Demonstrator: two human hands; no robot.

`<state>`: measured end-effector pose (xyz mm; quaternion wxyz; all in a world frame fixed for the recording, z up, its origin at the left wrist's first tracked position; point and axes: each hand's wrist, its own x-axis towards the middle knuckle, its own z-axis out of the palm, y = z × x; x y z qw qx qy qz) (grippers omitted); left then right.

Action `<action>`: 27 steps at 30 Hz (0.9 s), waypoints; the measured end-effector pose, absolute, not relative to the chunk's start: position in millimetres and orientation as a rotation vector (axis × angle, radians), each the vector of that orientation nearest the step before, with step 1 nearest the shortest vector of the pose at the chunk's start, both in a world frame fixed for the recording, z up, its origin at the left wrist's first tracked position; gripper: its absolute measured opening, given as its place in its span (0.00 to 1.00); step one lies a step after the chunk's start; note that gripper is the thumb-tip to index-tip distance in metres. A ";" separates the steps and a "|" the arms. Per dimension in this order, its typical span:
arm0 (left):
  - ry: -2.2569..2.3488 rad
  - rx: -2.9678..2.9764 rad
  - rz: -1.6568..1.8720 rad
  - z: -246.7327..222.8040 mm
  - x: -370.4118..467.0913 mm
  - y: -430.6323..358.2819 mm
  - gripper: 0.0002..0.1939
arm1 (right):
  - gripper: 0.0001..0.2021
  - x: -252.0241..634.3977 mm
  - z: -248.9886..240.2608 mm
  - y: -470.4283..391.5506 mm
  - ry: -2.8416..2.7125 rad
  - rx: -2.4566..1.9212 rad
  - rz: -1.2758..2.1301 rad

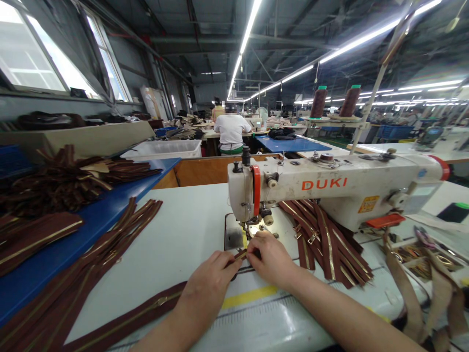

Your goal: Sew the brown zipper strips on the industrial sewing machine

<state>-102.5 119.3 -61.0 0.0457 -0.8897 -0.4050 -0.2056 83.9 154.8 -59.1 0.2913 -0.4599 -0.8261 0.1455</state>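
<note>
near the metal plate (234, 237), brown fabric zipper (161, 301) in both hands

Slanted windows (32, 54) let daylight in on the near left, a grey curtain (82, 44) hanging between them; rows of tube lights (244, 29) run under the dark ceiling (205, 14) towards the far wall (210, 80), and worktables (311, 143) fill the hall, more standing far right

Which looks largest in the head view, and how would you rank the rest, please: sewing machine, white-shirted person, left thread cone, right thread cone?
1. Sewing machine
2. White-shirted person
3. Left thread cone and right thread cone: too alike to rank
</note>
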 end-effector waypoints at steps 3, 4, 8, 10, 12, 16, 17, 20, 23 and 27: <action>-1.240 -2.726 -0.571 -59.7 -101.9 118.6 0.20 | 0.05 83.9 -58.1 154.2 -2.204 -1.233 0.380; -1.239 -2.730 -0.559 -59.1 -101.6 118.4 0.20 | 0.05 83.9 -58.0 154.1 -2.204 -1.235 0.377; -1.251 -2.727 -0.518 -57.8 -100.0 118.2 0.19 | 0.05 83.9 -57.5 153.7 -2.203 -1.242 0.371; -1.260 -2.732 -0.487 -58.3 -99.0 118.6 0.19 | 0.05 83.7 -57.1 153.2 -2.204 -1.250 0.369; -1.276 -2.742 -0.459 -58.6 -98.1 119.3 0.19 | 0.05 83.4 -56.4 152.7 -2.210 -1.259 0.367; -1.378 -2.770 -0.399 -50.6 -94.6 120.1 0.19 | 0.05 83.3 -55.7 152.5 -2.231 -1.273 0.353; -1.419 -2.789 -0.373 -45.7 -93.0 120.2 0.18 | 0.05 83.6 -55.7 152.8 -2.239 -1.268 0.345; -1.538 -2.890 -0.264 -27.4 -86.1 120.7 0.15 | 0.05 84.9 -55.5 153.8 -2.268 -1.232 0.332; -1.577 -2.987 -0.220 -14.4 -78.9 121.7 0.13 | 0.05 86.4 -54.9 154.9 -2.288 -1.203 0.322; -1.527 -3.034 -0.313 -19.7 -76.0 123.8 0.15 | 0.04 87.8 -55.4 156.5 -2.322 -1.182 0.280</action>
